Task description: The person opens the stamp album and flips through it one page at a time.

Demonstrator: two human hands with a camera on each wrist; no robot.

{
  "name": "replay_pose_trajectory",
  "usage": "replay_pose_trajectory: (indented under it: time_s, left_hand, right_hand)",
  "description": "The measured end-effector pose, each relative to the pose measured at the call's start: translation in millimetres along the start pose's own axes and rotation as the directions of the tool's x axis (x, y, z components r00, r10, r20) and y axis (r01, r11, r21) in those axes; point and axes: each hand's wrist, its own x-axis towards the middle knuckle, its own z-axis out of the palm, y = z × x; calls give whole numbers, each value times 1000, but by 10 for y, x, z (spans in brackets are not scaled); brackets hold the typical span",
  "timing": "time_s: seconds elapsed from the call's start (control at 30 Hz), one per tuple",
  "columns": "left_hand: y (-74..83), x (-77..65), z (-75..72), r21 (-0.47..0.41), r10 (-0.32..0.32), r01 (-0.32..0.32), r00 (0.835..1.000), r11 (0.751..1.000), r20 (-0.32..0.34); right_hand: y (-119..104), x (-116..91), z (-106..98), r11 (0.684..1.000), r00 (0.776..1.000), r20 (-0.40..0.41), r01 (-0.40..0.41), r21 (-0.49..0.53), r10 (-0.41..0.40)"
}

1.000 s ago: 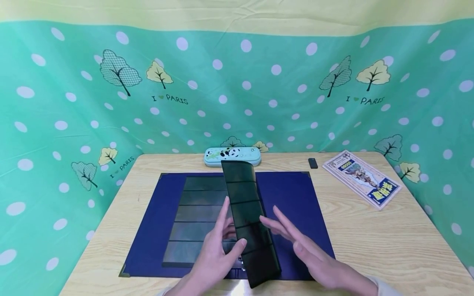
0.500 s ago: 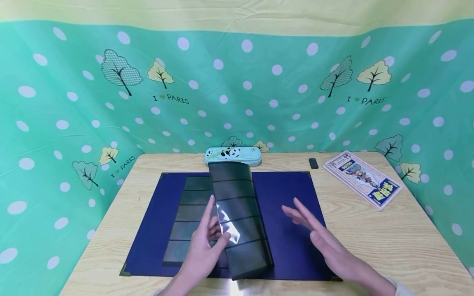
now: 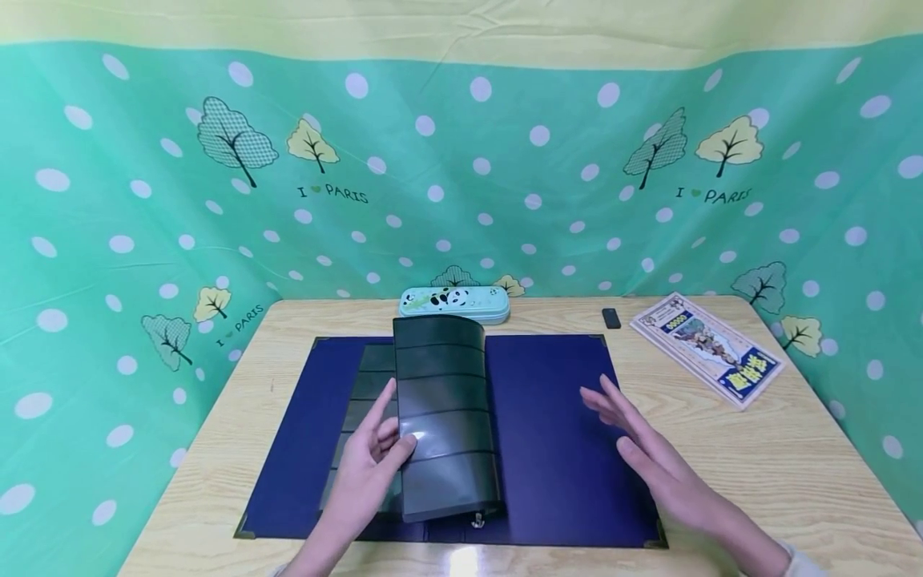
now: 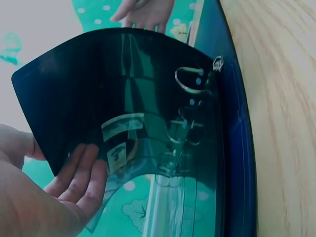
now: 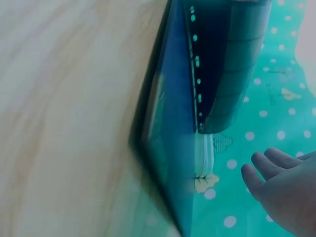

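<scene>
A navy ring binder (image 3: 555, 433) lies opened flat on the table, metal corners at its edges. My left hand (image 3: 364, 461) pinches the free edge of raised black pocket pages (image 3: 443, 401), thumb on the front and fingers behind. In the left wrist view the pages (image 4: 84, 98) curve up from the metal rings (image 4: 190, 81). Other black pocket pages (image 3: 371, 385) lie flat on the left cover, partly hidden by the raised ones. Over the right cover's outer edge my right hand (image 3: 656, 461) hovers with fingers extended, holding nothing.
A mint pencil case (image 3: 454, 303) with a panda print stands behind the binder. At the back right are a small black object (image 3: 610, 318) and a printed booklet (image 3: 707, 349). A green dotted cloth (image 3: 461, 176) hangs around the wooden table (image 3: 721, 465).
The raised pages have swung leftward with my left hand, uncovering more of the right cover. My right hand has moved away from them to the right.
</scene>
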Motion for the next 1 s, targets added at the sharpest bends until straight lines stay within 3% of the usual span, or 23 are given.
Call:
replay_pose_trajectory:
  time_s: [0.3, 0.7, 0.83, 1.0]
  left_hand:
    - [-40, 51, -143, -35, -89, 89, 996, 995, 18]
    - [-148, 118, -266, -56, -92, 93, 996, 994, 18]
    - [-159, 128, -304, -151, -76, 79, 997, 985, 27]
    - [-184, 142, -314, -306, -38, 59, 997, 950, 74]
  right_hand:
    - [112, 16, -41, 987, 995, -13, -97, -129, 96]
    - [396, 6, -124, 959, 979, 47, -183, -214, 197]
    - [438, -15, -125, 943, 970, 110, -180, -279, 217]
    - [446, -22, -108, 925, 966, 162, -132, -357, 200]
